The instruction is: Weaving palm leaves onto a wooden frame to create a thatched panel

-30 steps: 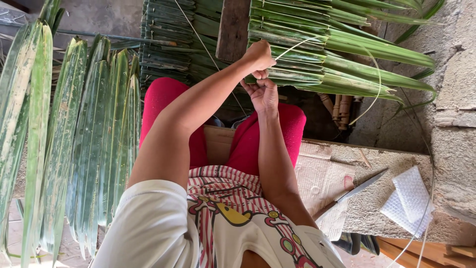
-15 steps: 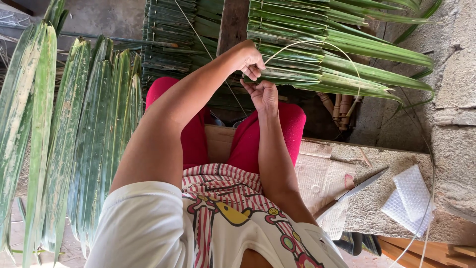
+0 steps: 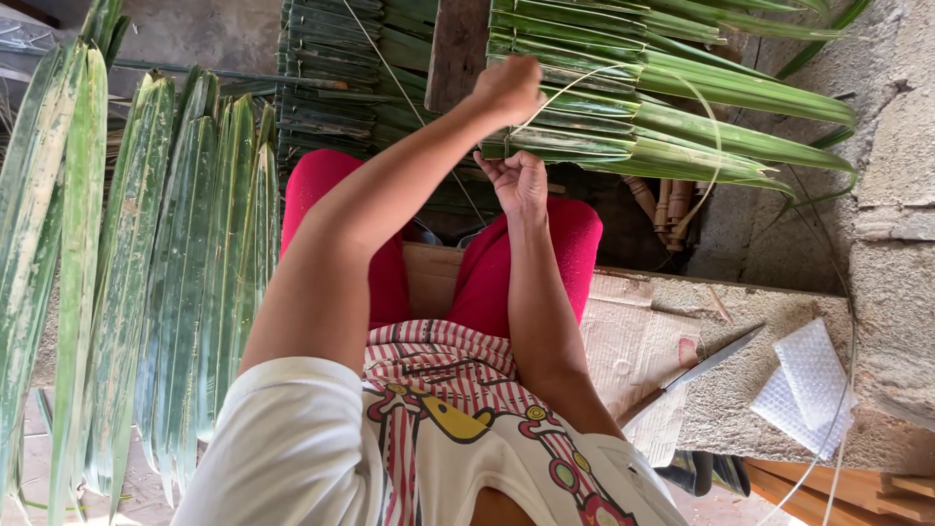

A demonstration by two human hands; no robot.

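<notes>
My left hand point(image 3: 511, 90) is closed on a thin pale strip point(image 3: 682, 93) and holds it raised over a row of folded green palm leaves point(image 3: 623, 117). The strip loops out to the right across the leaves and curls back down near their tips. Just below, my right hand point(image 3: 521, 180) pinches the lower edge of the folded leaves, with its fingers curled against the stitched end. The leaves are folded over a wooden slat point(image 3: 458, 49). My red-clad legs point(image 3: 487, 273) lie beneath both hands.
Long loose palm leaves point(image 3: 146, 273) hang at the left. On the concrete ledge point(image 3: 740, 399) at the right lie a knife point(image 3: 696, 370), a piece of bubble wrap point(image 3: 808, 385) and a sheet of cardboard point(image 3: 633, 341). A rough concrete wall point(image 3: 896, 195) bounds the right side.
My left hand dipped to the leaves and then rose again, drawing the pale strip up. The strip's loop on the right has changed shape. My right hand has stayed put.
</notes>
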